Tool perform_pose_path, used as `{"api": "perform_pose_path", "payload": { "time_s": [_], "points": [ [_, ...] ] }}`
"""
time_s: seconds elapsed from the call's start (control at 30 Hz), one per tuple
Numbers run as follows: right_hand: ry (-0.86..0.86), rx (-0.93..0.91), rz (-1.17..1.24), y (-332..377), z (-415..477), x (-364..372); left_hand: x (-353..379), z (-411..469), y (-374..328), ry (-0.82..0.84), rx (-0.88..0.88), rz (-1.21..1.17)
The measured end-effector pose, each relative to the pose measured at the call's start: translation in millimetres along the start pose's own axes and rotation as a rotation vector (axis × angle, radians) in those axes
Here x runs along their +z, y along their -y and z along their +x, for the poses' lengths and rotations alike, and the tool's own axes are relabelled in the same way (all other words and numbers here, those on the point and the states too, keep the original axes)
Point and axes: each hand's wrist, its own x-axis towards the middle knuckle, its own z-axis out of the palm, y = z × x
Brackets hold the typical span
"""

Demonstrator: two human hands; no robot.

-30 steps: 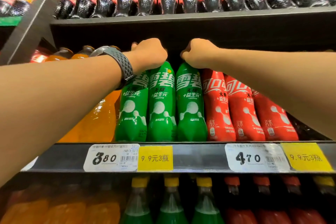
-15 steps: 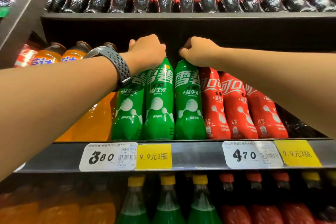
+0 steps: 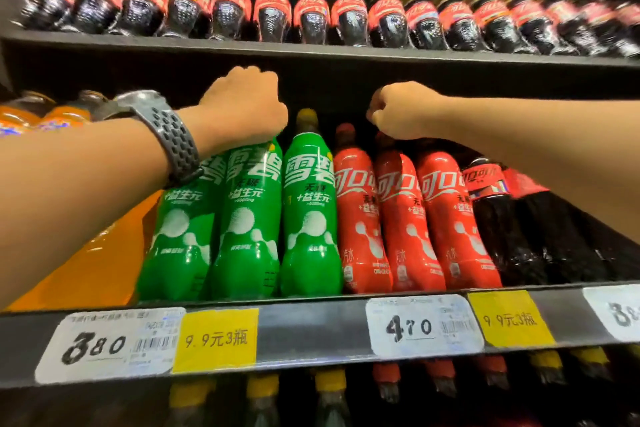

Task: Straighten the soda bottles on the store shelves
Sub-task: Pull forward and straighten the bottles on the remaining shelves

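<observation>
Head view: upward along store shelving, both forearms reaching in from the lower corners.
Left forearm: nearest, across the lower left, with a grey perforated watch band (image 3: pixel 173 135) at the wrist.
Shelf edge (image 3: pixel 311 333): dark rail just beyond the arms, under the middle row.
Price tags: white "380" tag (image 3: pixel 107 345) and yellow tag (image 3: pixel 214 340) below the green bottles; white "470" tag (image 3: pixel 419 324) and yellow tag (image 3: pixel 512 317) below the red ones.
Lower bottles (image 3: pixel 329 380): yellow and red caps only, under the rail, blurred.
Left hand (image 3: pixel 247 104): fingers curled down over the top of the middle green bottle (image 3: pixel 249 236), gripping it and hiding the cap.
Right hand (image 3: pixel 401 111): curled into a loose fist just above the cap of the second red bottle (image 3: pixel 405 218); cannot tell whether gripping it or merely close.
Green bottles: three side by side, touching; left green bottle (image 3: pixel 176 246) partly behind the wrist, right green bottle (image 3: pixel 310 218) free, yellow cap showing.
Red bottles: three in a row right of the green, first red bottle (image 3: pixel 360 218) touching the right green bottle, third red bottle (image 3: pixel 450 218) under the right forearm.
Dark bottles (image 3: pixel 502 225): right of the red, leaning away.
Orange bottles (image 3: pixel 100 267): left of the green, mostly behind the left forearm.
Upper shelf (image 3: pixel 311 52): farthest, with a long row of cola bottles (image 3: pixel 311 14), red labels, yellow caps.
</observation>
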Motion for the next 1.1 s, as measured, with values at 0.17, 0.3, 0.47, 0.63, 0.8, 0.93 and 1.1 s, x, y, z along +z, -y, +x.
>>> {"api": "perform_pose_path", "payload": {
  "time_s": [0.17,0.3,0.47,0.63,0.8,0.93,1.1],
  "points": [
    [-0.008,-0.081,-0.001,-28.3,5.5,5.8,4.9,8.4,-43.6,-0.089,0.108,-0.018],
    [0.060,-0.130,-0.016,-38.6,8.1,19.5,24.7,23.7,-73.1,0.079,0.009,-0.012],
    [0.045,-0.163,0.003,-39.3,8.5,30.2,43.4,34.5,-90.4,0.156,-0.069,0.051],
    [-0.005,-0.151,0.067,-42.7,8.0,31.3,44.8,39.5,-103.2,0.130,-0.131,0.039],
    [-0.009,-0.126,0.151,-42.6,7.2,32.1,45.4,34.2,-107.9,0.132,-0.144,0.026],
    [-0.017,-0.085,0.233,-46.9,10.6,33.3,45.7,33.1,-110.6,0.142,-0.157,-0.017],
    [-0.024,-0.060,0.298,-49.9,14.9,33.4,43.4,31.0,-111.6,0.130,-0.174,-0.059]
  ]
}}
